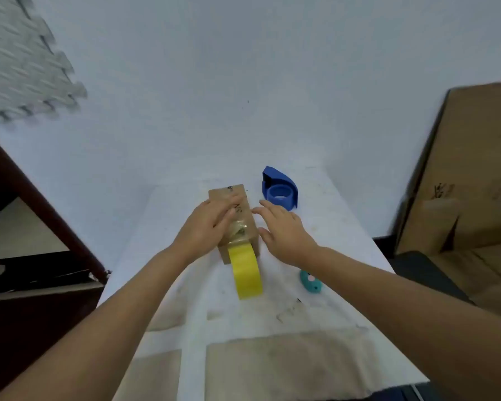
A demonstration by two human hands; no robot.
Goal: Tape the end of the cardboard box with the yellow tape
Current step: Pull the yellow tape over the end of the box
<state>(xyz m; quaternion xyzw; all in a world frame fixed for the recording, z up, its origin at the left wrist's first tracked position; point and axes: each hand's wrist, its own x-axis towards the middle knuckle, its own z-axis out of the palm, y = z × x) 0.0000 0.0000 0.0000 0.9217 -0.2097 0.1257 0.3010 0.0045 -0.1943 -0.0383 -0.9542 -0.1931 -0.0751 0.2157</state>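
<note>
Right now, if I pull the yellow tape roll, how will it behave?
The tape roll stands on edge, so it would probably roll. Its strip looks stuck to the box, so pulling may drag that small box unless the left hand presses down.

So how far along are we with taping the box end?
Partly done. A clear strip lies on top of the cardboard box, and the yellow tape roll hangs against the near end, seemingly still attached. In hand: the left hand presses flat on the box top; the right hand hovers open beside it. Left: cutting the roll free and smoothing the end. The teal cutter and blue dispenser lie untouched.
</note>
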